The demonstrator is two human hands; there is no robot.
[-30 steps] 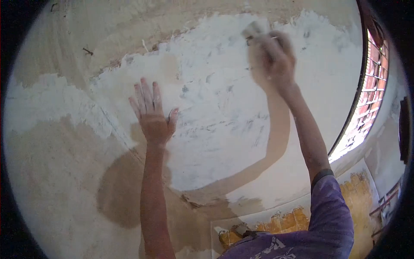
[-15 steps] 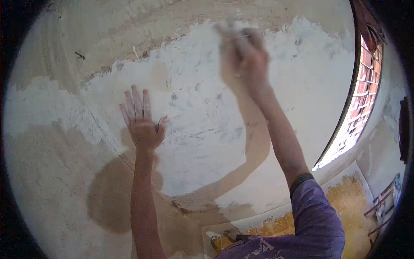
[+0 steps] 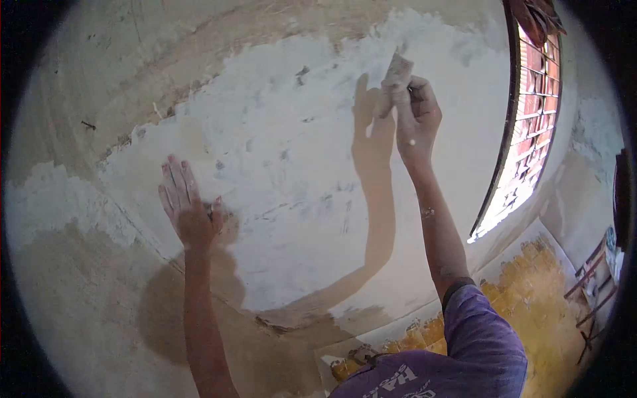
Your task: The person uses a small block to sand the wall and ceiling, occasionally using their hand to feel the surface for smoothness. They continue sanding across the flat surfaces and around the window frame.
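A rough tan plaster wall (image 3: 79, 298) fills the view, its upper middle covered by a broad patch of white filler (image 3: 292, 172) with a ragged edge. At far right, a tall window opening (image 3: 524, 119) shows red brickwork beyond, and yellow-stained flooring (image 3: 531, 312) lies below it. The left hand (image 3: 187, 205) presses flat against the wall at the lower left edge of the white patch, fingers straight and close together, holding nothing. The right hand (image 3: 415, 119), arm raised from a purple T-shirt sleeve (image 3: 481, 338), is clamped on a small pale sanding block (image 3: 398, 69), which rests against the white filler near the patch's top. The block sits at the fingertips of the right hand, well apart from the left hand, up and to the right of it.
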